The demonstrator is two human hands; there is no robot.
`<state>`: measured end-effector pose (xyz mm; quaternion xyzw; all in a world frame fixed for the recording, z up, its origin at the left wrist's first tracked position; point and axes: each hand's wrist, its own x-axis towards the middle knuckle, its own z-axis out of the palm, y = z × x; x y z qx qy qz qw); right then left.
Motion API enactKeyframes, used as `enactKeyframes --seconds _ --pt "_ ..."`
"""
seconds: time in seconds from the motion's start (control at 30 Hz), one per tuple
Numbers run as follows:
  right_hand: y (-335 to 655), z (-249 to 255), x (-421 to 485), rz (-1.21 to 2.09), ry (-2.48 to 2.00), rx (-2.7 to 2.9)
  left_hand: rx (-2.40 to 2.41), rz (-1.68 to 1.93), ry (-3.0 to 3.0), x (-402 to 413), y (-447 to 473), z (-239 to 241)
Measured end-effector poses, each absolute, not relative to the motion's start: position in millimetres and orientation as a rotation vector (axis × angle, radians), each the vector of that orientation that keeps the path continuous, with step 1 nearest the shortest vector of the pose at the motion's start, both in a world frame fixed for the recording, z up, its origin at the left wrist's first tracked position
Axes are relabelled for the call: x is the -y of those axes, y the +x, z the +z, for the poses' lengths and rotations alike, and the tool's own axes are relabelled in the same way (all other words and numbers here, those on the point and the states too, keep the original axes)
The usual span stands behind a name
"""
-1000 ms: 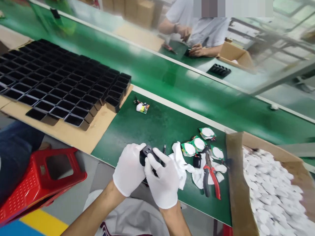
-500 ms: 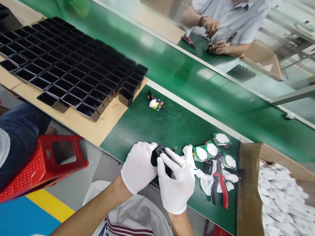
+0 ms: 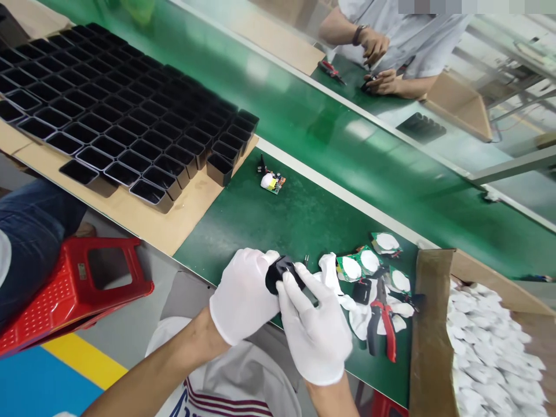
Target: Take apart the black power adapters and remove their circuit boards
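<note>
In a white glove, my left hand (image 3: 245, 295) is wrapped round a small black plastic housing (image 3: 282, 272) above the table's front edge. My right hand (image 3: 315, 324), gloved too, presses its fingertips against the housing's right side. What lies inside the housing is hidden by my fingers. Just beyond, two metal prongs (image 3: 306, 260) stick up. To the right of my right hand lie red-and-black pliers (image 3: 382, 324), several green circuit boards with white round pads (image 3: 351, 269), and a crumpled white glove or cloth (image 3: 329, 272).
Rows of open black cases (image 3: 143, 139) stand on cardboard at the left. One circuit board (image 3: 273, 182) lies mid-table. A cardboard box (image 3: 430, 324) of white pads borders the right. A red stool (image 3: 73, 289) is at lower left. Across the green belt (image 3: 304, 110), a co-worker's hands (image 3: 380, 81) hold a black part.
My right hand's fingers have straightened and shifted slightly on the black housing, more of which shows. My left hand keeps its hold. The view has shifted a little.
</note>
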<state>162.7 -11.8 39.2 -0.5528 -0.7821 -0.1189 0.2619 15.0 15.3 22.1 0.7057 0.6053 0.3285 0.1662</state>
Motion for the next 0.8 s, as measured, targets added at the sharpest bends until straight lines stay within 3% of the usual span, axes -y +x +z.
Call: enactKeyframes --seconds 0.27,0.8 --pt "159.7 21.5 14.1 -0.214 -1.406 2.131 -1.576 0.725 2.121 -19.4 14.0 12.5" --pt "159.3 15.6 13.1 -0.254 -1.479 2.045 -1.589 0.759 2.089 -17.3 10.8 4.8"
